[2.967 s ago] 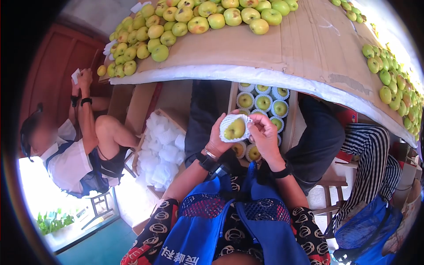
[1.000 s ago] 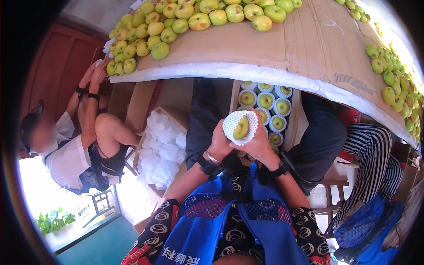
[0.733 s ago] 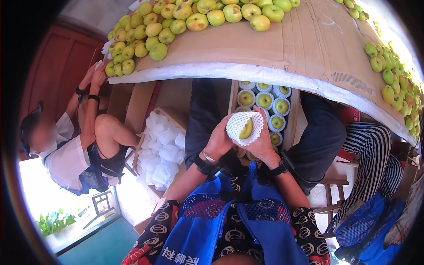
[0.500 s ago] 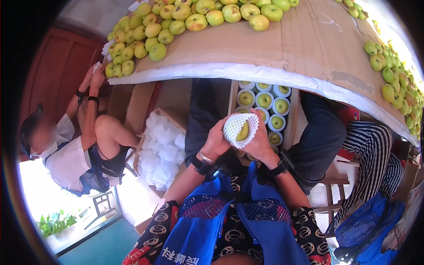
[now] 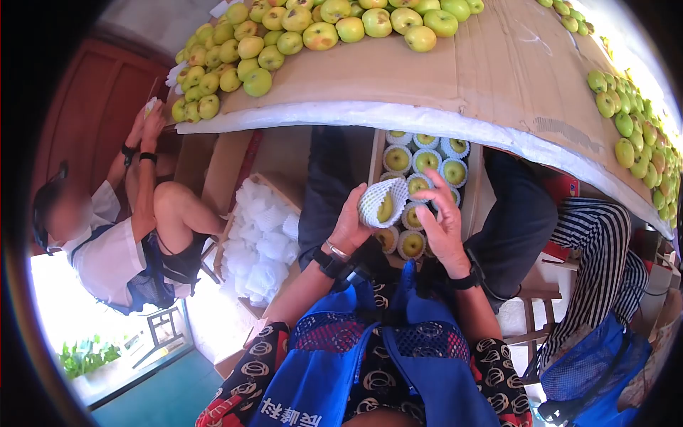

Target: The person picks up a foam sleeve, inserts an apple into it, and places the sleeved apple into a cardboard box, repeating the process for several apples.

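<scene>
My left hand (image 5: 348, 225) is closed around an apple (image 5: 385, 209) that sits inside a white foam net sleeve (image 5: 371, 202). The apple's yellow-green skin shows through the sleeve's open end. To the right of it, my right hand (image 5: 445, 229) is off the fruit, fingers apart and curved, with nothing in them. Below both hands a box (image 5: 375, 167) holds rows of green apples (image 5: 426, 162) in white foam sleeves. Part of that box is hidden by my hands.
A table (image 5: 498, 78) covered in cardboard carries a pile of loose apples (image 5: 290, 43) and more apples (image 5: 633, 128) at right. A carton of white foam sleeves (image 5: 260, 238) stands at my left. One person (image 5: 121, 235) sits at left; striped trousers (image 5: 590, 249) show at right.
My right hand has let go of the sleeved apple and moved to the right, its fingers spreading. My left hand keeps the apple in nearly the same place.
</scene>
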`<state>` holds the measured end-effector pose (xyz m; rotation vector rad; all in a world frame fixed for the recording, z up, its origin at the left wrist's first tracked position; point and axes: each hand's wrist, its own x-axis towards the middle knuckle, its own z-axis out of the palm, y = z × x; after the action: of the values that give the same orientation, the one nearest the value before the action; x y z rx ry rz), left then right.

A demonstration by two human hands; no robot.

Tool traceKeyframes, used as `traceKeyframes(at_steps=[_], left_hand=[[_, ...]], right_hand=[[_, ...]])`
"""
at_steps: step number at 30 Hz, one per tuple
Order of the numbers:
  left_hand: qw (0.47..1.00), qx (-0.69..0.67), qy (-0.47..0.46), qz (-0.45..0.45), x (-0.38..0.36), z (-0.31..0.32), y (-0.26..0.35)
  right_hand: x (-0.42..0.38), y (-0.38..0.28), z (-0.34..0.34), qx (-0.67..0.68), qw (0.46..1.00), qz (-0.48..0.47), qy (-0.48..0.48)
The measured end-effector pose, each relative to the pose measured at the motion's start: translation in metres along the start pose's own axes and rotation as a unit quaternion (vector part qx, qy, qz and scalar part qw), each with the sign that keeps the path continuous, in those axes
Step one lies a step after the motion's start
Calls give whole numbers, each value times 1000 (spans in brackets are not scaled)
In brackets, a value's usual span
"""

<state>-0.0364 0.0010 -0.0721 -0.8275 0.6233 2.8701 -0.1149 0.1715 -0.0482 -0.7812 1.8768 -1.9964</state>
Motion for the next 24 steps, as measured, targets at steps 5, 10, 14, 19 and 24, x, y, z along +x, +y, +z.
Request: traceKeyframes(at_steps=[5, 10, 14, 19, 24], left_hand=[[998, 38, 35, 17, 10, -16, -9], [997, 45, 45, 35, 7, -13, -9], [996, 64, 48, 32, 10, -22, -12], [979, 141, 98, 113, 12, -22, -20], [960, 229, 102, 123, 9, -21, -21]], right_hand=[[-1, 16, 22, -226, 973, -49, -10], [-4, 16, 27, -122, 992, 36, -8], [-5, 18, 29, -113, 993, 31, -2], [-4, 18, 32, -123, 992, 24, -15], [4, 7, 33, -164, 986, 20, -28]])
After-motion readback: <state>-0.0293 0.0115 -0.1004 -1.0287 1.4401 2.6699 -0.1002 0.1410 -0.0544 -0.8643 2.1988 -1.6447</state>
